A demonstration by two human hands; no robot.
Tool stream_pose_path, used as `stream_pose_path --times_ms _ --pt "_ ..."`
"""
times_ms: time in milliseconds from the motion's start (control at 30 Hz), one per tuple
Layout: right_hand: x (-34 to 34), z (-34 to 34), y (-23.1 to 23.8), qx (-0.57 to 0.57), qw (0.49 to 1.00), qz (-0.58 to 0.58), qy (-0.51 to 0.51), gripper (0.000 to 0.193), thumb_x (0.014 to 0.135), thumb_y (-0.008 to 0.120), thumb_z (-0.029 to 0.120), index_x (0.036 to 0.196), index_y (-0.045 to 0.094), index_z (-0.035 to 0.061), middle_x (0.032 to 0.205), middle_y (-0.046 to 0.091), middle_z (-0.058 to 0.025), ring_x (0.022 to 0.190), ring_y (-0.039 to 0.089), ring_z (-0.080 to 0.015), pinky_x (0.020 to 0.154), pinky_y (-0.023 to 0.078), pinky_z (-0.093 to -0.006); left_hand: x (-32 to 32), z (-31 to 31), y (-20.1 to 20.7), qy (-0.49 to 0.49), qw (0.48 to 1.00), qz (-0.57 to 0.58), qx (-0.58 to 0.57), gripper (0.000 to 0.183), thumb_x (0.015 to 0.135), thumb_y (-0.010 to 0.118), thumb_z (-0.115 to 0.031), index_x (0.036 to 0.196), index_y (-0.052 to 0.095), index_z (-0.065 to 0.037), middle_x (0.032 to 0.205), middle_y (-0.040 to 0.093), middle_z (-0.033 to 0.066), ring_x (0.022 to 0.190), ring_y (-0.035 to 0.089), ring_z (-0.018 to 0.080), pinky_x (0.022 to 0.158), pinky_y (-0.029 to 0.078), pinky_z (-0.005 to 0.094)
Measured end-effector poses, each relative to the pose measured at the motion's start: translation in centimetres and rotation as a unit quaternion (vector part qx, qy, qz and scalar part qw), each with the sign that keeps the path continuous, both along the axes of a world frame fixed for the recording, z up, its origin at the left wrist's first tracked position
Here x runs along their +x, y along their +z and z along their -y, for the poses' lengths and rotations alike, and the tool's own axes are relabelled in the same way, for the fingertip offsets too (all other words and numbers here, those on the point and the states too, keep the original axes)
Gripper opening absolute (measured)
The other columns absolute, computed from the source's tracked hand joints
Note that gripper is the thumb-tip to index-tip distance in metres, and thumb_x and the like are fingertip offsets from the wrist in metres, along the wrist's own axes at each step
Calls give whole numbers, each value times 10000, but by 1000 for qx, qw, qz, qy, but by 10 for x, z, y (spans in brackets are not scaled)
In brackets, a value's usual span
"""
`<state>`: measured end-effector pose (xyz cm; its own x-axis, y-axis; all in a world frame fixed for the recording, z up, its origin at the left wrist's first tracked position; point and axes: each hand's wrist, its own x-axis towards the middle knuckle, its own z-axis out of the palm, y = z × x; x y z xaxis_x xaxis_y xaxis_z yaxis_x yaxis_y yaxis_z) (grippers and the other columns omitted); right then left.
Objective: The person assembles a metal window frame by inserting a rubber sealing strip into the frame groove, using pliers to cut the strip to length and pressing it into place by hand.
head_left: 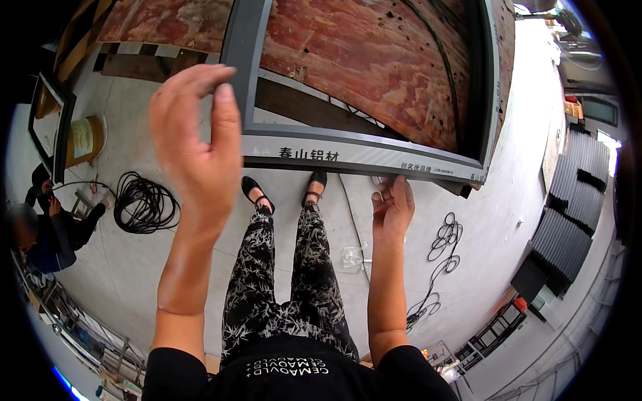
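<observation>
A grey metal window frame (388, 148) with a printed protective strip along its near bar lies in front of me on a wooden-topped bench. My left hand (197, 140) is raised by the frame's near left corner. Its thumb and fingers are curved and apart, slightly blurred, and nothing shows between them. Under the near bar, toward its right end, my right hand (393, 210) has its fingers curled against the lower edge. The fingertips are partly hidden there.
Worn reddish boards (361, 67) form the bench top, with a dark cable across them. Coiled black cable (144, 204) and looped thin cord (445, 240) lie on the floor. A person (50, 230) sits at left near a bucket (85, 140). Dark corrugated stacks (562, 230) stand at right.
</observation>
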<state>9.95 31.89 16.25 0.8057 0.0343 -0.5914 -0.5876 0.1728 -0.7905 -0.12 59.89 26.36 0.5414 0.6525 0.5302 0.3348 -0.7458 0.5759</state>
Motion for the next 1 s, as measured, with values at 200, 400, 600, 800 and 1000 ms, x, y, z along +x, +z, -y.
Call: stream_pose_path --times_ms 200,400,600,800,1000 --pt "2 0 -5 -65 998 7 8 213 934 673 268 866 588 85 798 656 -48 652 585 -102 548 438 -226 13 112 -24 -337 937 70 -54 257 816 653 -187 1033 646 -48 956 637 37 845 606 208 733 471 339" --pt "11 7 -2 -48 998 21 25 235 957 641 196 806 590 23 691 582 -14 569 473 -67 505 370 -218 50 181 -96 -256 964 -70 -6 300 749 643 -168 1031 710 -92 1059 670 4 1035 607 186 879 465 364" --pt "18 5 6 -61 998 -1 27 225 947 625 173 783 591 22 644 533 23 533 435 -53 467 329 -210 61 199 -122 -170 985 -39 14 241 737 649 -160 954 747 -125 1114 680 -21 1066 602 180 941 420 366" --pt "24 18 5 -34 998 -17 52 186 954 629 163 854 630 6 686 624 -45 543 514 -106 482 376 -232 60 199 -123 -165 985 -43 27 277 709 668 -173 969 753 -125 1107 678 -33 1071 597 185 943 408 359" --pt "27 17 7 -43 992 -37 110 200 972 615 188 850 608 30 679 606 -30 541 498 -99 489 376 -229 62 211 -125 -134 991 -29 7 302 686 689 -163 978 751 -120 1135 661 -22 1107 577 192 947 409 376"
